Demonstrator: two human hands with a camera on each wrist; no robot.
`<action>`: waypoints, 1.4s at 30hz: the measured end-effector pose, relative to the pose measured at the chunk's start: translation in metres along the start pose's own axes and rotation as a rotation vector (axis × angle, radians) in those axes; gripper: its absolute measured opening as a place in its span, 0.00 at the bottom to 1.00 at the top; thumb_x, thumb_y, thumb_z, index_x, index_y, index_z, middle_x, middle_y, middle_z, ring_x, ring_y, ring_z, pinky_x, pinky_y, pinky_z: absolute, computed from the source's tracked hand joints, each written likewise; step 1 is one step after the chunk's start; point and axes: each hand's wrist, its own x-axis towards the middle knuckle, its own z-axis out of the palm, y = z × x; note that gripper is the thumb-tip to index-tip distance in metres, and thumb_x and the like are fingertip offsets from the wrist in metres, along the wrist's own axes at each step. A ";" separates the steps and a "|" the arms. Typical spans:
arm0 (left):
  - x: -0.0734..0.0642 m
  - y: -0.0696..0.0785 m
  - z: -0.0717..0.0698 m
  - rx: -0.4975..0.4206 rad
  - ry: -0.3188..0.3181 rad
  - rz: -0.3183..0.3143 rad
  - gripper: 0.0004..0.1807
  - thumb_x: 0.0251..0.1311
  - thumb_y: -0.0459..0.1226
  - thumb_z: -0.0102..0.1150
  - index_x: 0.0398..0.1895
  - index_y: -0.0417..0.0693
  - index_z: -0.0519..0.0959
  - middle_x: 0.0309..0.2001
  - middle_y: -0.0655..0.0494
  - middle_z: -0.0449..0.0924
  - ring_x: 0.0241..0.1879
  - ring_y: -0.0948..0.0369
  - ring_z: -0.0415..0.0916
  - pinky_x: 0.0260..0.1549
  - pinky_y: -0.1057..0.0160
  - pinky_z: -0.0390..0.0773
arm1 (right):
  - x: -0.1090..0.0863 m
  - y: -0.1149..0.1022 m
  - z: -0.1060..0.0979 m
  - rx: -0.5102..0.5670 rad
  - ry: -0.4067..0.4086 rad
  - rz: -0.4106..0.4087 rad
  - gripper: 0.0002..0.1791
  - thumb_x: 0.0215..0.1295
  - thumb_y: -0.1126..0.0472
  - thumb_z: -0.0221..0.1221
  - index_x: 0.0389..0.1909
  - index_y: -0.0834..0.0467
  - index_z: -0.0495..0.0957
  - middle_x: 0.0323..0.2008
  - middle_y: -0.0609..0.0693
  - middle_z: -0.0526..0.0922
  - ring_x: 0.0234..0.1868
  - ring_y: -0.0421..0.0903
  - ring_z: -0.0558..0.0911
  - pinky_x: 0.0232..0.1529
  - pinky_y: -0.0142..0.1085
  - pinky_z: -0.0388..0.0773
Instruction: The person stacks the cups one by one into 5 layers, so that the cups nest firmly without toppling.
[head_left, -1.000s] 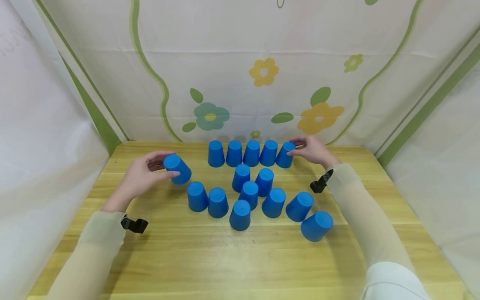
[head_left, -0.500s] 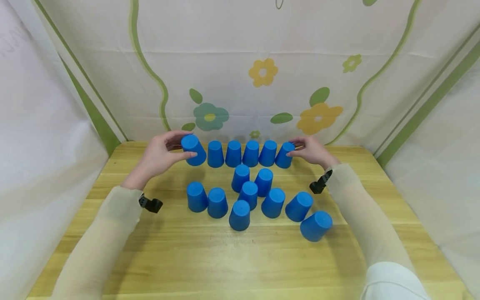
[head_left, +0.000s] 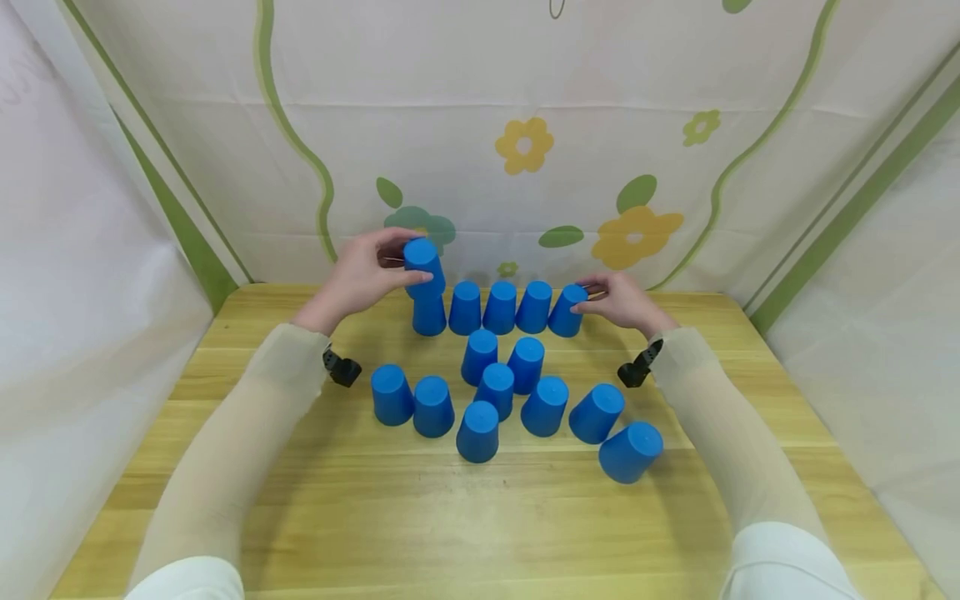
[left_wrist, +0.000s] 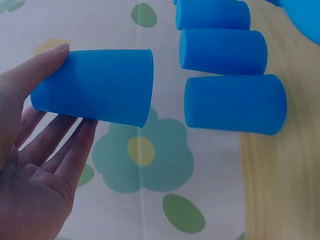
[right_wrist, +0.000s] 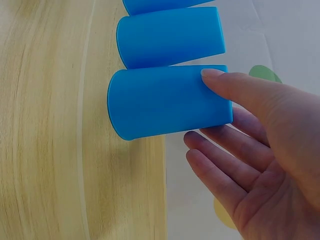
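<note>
Cup [head_left: 423, 268], blue and inverted, is pinched by the left hand [head_left: 367, 275], thumb and fingers parted to cup width. It is held just above the left-end cup [head_left: 430, 319] of the 5-cup back row [head_left: 499, 308]; a gap is shown in the left wrist view. Right-end cup [head_left: 566, 312], stood on the table [head_left: 480, 533], is lightly pinched by the right hand [head_left: 621, 302]. 9 other cups [head_left: 496, 390] are scattered in front.
</note>
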 end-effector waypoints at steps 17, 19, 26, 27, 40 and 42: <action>0.028 -0.010 0.029 0.022 -0.032 -0.030 0.31 0.61 0.45 0.73 0.67 0.51 0.76 0.60 0.52 0.78 0.57 0.52 0.77 0.55 0.51 0.79 | -0.008 0.002 -0.005 0.011 0.004 0.012 0.33 0.67 0.57 0.69 0.68 0.67 0.71 0.62 0.66 0.77 0.60 0.62 0.79 0.58 0.54 0.78; 0.030 -0.012 0.029 0.028 -0.035 -0.031 0.31 0.61 0.45 0.73 0.67 0.50 0.76 0.60 0.51 0.78 0.58 0.51 0.76 0.56 0.50 0.78 | -0.009 0.003 -0.006 0.019 0.006 0.012 0.34 0.67 0.57 0.69 0.69 0.67 0.71 0.62 0.66 0.77 0.59 0.62 0.79 0.57 0.54 0.78; 0.031 -0.016 0.031 0.023 -0.034 -0.045 0.31 0.63 0.44 0.72 0.68 0.48 0.75 0.62 0.49 0.77 0.58 0.49 0.76 0.58 0.48 0.77 | -0.021 -0.003 -0.014 0.029 0.031 0.012 0.35 0.68 0.54 0.68 0.70 0.65 0.70 0.63 0.66 0.76 0.59 0.63 0.79 0.58 0.54 0.78; 0.031 -0.017 0.031 0.023 -0.033 -0.049 0.31 0.63 0.44 0.72 0.68 0.48 0.75 0.62 0.48 0.77 0.59 0.49 0.76 0.58 0.48 0.77 | -0.024 -0.004 -0.015 0.031 0.039 0.012 0.35 0.67 0.53 0.69 0.70 0.64 0.70 0.63 0.65 0.77 0.59 0.62 0.79 0.58 0.54 0.78; 0.032 -0.023 0.033 0.024 -0.009 -0.079 0.34 0.63 0.47 0.72 0.69 0.45 0.73 0.62 0.46 0.77 0.60 0.48 0.75 0.58 0.48 0.77 | -0.072 -0.024 -0.030 0.071 0.084 -0.047 0.35 0.65 0.49 0.70 0.68 0.59 0.73 0.63 0.59 0.77 0.62 0.57 0.77 0.63 0.51 0.74; 0.032 -0.024 0.032 0.023 -0.007 -0.077 0.34 0.62 0.46 0.72 0.69 0.45 0.73 0.62 0.46 0.77 0.60 0.48 0.75 0.58 0.48 0.77 | -0.081 -0.027 -0.030 0.068 0.090 -0.061 0.33 0.65 0.50 0.70 0.67 0.60 0.74 0.62 0.60 0.78 0.62 0.58 0.77 0.63 0.51 0.73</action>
